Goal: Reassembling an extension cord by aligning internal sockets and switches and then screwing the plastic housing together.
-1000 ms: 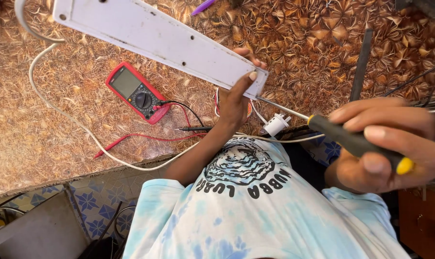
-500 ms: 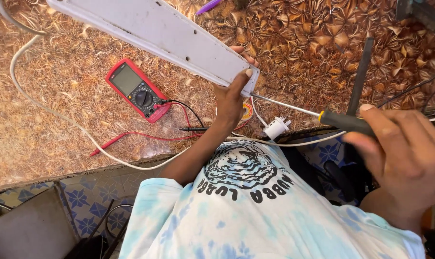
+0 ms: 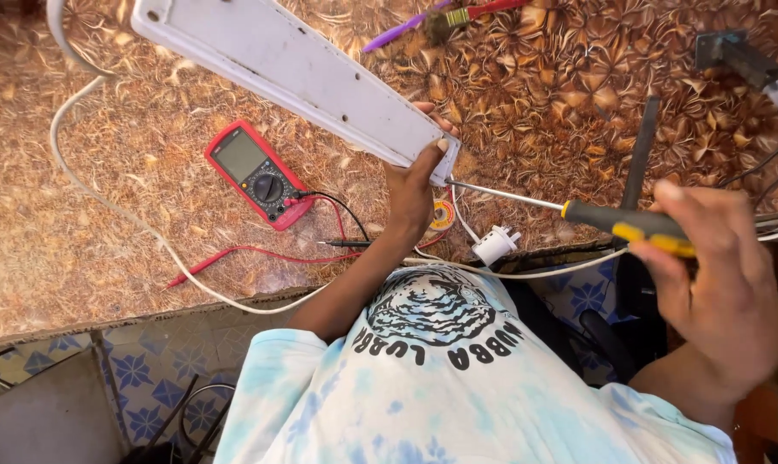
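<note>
Head view looks straight down on a table (image 3: pixel 106 283) covered in a brown leaf-patterned sheet, its near edge running beside blue patterned floor tiles. The left hand (image 3: pixel 413 185) grips the near end of a long white power strip (image 3: pixel 294 77), fingers wrapped around its edge with the thumb on top; the strip is lifted at a slant, its other end reaching toward the far left corner. The right hand (image 3: pixel 715 283) is closed around the black-and-yellow handle of a screwdriver (image 3: pixel 578 210), whose thin metal shaft points left so that its tip meets the end of the strip just beside the left thumb. A white cable (image 3: pixel 106 202) loops from the strip's far end across the table and back along the near edge. A red multimeter (image 3: pixel 256 174) lies flat left of the left wrist, its red and black leads (image 3: pixel 260 252) trailing on the sheet. A white plug (image 3: pixel 496 245) rests close to the near edge, below the screwdriver shaft. A purple pen (image 3: pixel 398 33) lies at the far edge.
</note>
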